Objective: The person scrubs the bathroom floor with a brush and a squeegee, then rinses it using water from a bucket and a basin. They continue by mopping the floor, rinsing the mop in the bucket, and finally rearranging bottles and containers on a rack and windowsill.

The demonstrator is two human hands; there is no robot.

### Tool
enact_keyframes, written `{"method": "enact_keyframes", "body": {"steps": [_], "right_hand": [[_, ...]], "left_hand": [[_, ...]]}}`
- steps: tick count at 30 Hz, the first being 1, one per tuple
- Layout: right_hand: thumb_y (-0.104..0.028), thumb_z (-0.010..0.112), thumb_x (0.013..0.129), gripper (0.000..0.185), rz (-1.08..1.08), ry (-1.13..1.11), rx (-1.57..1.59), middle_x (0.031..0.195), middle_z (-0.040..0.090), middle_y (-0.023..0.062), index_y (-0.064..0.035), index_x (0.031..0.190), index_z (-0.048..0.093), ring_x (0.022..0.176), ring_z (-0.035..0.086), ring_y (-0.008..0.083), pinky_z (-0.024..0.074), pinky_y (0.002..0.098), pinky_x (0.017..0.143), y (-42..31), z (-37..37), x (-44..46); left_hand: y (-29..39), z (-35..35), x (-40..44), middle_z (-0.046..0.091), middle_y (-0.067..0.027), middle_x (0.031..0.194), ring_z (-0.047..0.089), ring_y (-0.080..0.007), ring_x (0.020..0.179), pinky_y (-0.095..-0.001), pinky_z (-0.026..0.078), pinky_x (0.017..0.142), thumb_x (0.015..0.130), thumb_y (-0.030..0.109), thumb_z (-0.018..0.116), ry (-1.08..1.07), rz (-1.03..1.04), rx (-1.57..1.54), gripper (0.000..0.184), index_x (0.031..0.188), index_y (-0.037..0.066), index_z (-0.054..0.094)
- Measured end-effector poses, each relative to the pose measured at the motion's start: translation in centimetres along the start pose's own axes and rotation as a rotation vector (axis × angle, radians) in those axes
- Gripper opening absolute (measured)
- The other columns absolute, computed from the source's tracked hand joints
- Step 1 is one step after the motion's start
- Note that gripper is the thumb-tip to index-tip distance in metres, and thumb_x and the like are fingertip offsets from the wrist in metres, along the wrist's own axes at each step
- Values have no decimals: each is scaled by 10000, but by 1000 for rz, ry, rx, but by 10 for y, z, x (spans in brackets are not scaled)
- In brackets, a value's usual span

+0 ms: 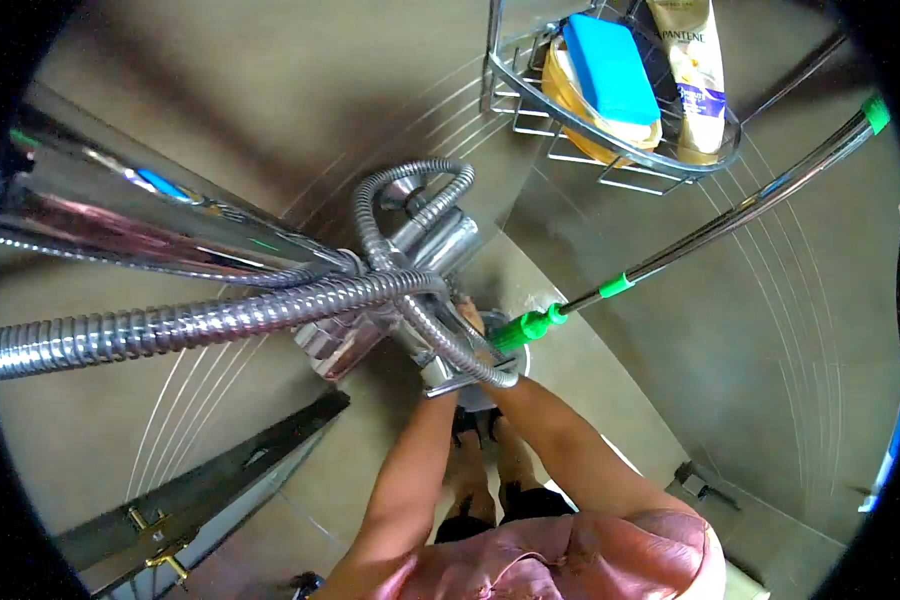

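Observation:
Both of my arms reach down behind the shower mixer tap and its looped metal hose. My left forearm and my right forearm come close together there. Fittings hide nearly all of both hands. A small patch of skin shows past the tap, but I cannot tell whose fingers it belongs to. Below the tap stands a pale round bucket, partly covered by my wrists. The green end of a metal pole meets the bucket's edge area beside my right wrist.
A wire corner shelf holds a blue block on a yellow dish and a Pantene tube. A dark-framed door with brass-coloured fittings is at lower left. My feet stand on the tiled floor near the bucket.

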State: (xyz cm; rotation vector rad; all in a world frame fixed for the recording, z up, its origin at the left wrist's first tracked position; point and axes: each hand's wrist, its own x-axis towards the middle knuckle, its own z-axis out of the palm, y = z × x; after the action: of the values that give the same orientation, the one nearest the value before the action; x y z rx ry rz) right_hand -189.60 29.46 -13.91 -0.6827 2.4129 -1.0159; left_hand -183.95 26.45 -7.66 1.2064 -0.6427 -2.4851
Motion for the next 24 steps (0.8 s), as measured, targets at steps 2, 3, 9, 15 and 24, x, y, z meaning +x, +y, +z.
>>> {"method": "enact_keyframes", "body": {"steps": [2,3,9,15,24], "right_hand": [[-297,501,736,322,-65,35,36,950,581,151,-74,946,600,1015,494,278,240,450,966,0,0,-3],[-302,500,735,320,-187,49,78,980,568,151,-75,937,601,1037,475,287,223,450,974,1,-7,-7],[-276,525,737,311,-500,1,334,1066,515,167,-56,950,577,1079,421,338,210,425,983,-43,-91,-66],[-165,536,745,232,-321,-280,549,974,523,163,-25,929,556,957,482,307,354,383,849,-79,-103,-139],[-194,417,856,287,-154,113,648,1069,521,126,-29,1066,523,1091,415,232,285,346,949,-2,-38,-48]], "left_hand": [[-4,1,6,548,-36,850,523,-170,800,-322,435,705,813,235,511,7,53,41,199,937,80,520],[-6,3,6,547,-35,847,523,-169,799,-321,434,704,814,233,509,4,78,60,198,937,79,521],[-22,19,16,545,-31,829,517,-162,795,-318,428,700,822,224,500,-61,421,520,191,938,73,524],[-28,43,31,542,-26,811,512,-155,791,-315,423,696,830,214,490,-196,776,1062,186,939,68,527],[-40,21,44,538,-19,785,504,-145,785,-310,415,690,842,199,476,75,886,920,180,941,60,531]]}}
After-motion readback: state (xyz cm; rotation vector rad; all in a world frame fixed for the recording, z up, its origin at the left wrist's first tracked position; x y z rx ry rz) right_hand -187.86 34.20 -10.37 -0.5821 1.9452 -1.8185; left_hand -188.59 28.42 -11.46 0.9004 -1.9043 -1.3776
